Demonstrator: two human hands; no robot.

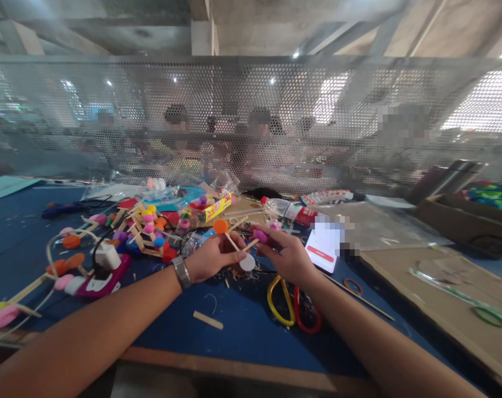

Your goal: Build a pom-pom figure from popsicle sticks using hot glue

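Left forearm (93, 331): bare to the edge of view. Worn at its narrow end, one silver-grey wristband (181, 272), metallic in appearance, broad and flat, close-fitting, surface moderately reflective; whether it carries a watch dial cannot be determined. Left hand (207, 257): bare. Right forearm (375, 331): bare along its visible length. Right hand (290, 257): likewise bare.

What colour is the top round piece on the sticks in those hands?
The top round piece is orange; it shows in the head view.
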